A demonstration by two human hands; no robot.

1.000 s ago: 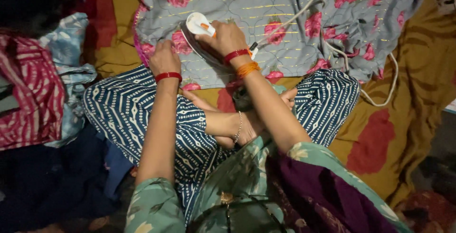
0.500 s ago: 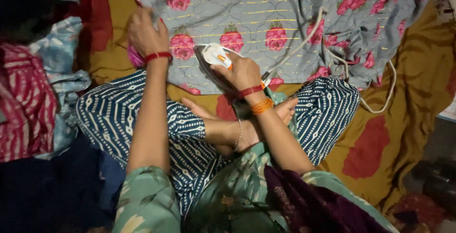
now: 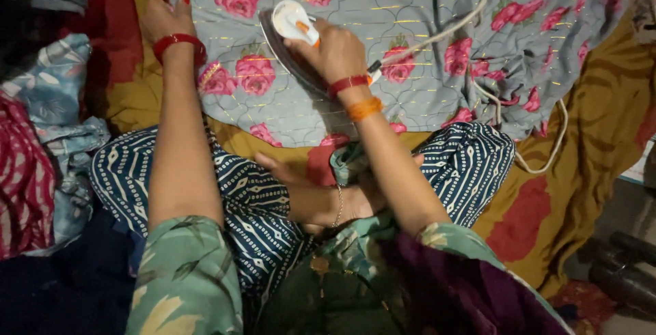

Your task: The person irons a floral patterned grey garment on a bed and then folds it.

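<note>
Nearest the camera are the person's crossed legs in dark blue trousers with a white pattern [image 3: 260, 205], and both forearms reach out over them. The right hand [image 3: 335, 51] is clamped around the handle of a white iron [image 3: 292, 21], whose soleplate rests flat on a grey cloth with pink roses [image 3: 437, 48] spread on the floor. A red bangle and an orange thread sit on that wrist. From the iron's rear, just beside the right hand, a white cord [image 3: 540, 150] runs away to the right, over the cloth, and loops down onto a mustard sheet with red patches [image 3: 588, 171]. The left hand [image 3: 167, 14], well to the left of the iron, is pressed flat on the cloth's edge, fingers spread, holding nothing, a red bangle on its wrist. Left of the left hand lies a heap of folded clothes [image 3: 48, 130], blue-printed and red-striped. No packages or labels can be made out.
</note>
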